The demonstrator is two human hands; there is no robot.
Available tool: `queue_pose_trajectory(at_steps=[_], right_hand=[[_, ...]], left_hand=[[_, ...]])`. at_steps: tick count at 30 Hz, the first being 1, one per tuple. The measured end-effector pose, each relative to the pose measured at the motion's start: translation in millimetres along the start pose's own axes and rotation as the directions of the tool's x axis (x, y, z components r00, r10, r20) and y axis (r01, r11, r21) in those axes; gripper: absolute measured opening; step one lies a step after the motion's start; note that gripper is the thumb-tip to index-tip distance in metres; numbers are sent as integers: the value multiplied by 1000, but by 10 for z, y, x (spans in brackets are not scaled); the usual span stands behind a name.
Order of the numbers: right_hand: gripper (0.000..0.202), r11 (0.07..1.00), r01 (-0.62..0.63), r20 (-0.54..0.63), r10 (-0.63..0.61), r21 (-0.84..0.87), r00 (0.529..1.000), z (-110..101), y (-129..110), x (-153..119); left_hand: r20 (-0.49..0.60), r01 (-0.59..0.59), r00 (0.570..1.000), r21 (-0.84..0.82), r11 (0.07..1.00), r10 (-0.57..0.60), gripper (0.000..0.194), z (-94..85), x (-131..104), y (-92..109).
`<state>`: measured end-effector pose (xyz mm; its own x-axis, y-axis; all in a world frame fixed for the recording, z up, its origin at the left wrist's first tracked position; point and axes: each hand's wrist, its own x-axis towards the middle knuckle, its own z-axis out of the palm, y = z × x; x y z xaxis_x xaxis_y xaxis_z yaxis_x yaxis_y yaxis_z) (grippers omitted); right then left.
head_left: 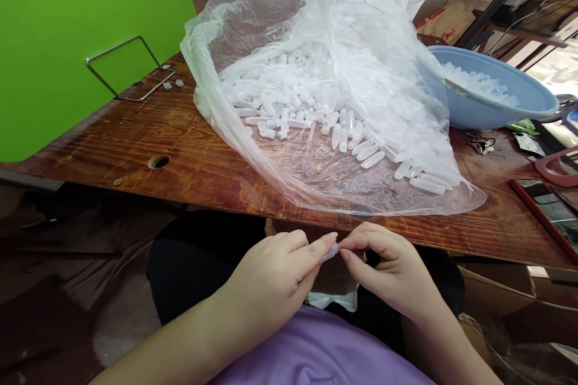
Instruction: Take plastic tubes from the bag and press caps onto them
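Between my two hands, just in front of the table edge, is a small translucent plastic tube (331, 252). My left hand (277, 271) is closed around its body, so most of the tube is hidden. With thumb and index finger, my right hand (391, 261) pinches at the tube's ribbed end; whether a separate small piece sits in that pinch I cannot make out. On the table beyond, a clear plastic bag (271, 171) lies with its mouth towards me. Many loose white translucent tubes (347, 126) and small caps (284, 96) are heaped in it.
A blue basin (487, 114) with more translucent pieces stands at the right. Near it lie keys (481, 143), a phone (548, 210) and pink-handled scissors (557, 167). A bright green panel (85, 30) with a metal wire stand (130, 69) rises at the left, near a table hole (158, 161).
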<state>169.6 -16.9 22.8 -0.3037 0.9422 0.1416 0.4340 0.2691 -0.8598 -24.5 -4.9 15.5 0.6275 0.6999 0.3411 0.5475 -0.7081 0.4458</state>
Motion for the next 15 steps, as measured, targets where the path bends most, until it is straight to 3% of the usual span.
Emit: queue_pose_trajectory(at_steps=[15], right_hand=[[13, 996, 93, -117, -92, 1, 989, 81, -9, 48]], left_hand=[[78, 129, 990, -185, 974, -116, 33, 8, -15, -7]])
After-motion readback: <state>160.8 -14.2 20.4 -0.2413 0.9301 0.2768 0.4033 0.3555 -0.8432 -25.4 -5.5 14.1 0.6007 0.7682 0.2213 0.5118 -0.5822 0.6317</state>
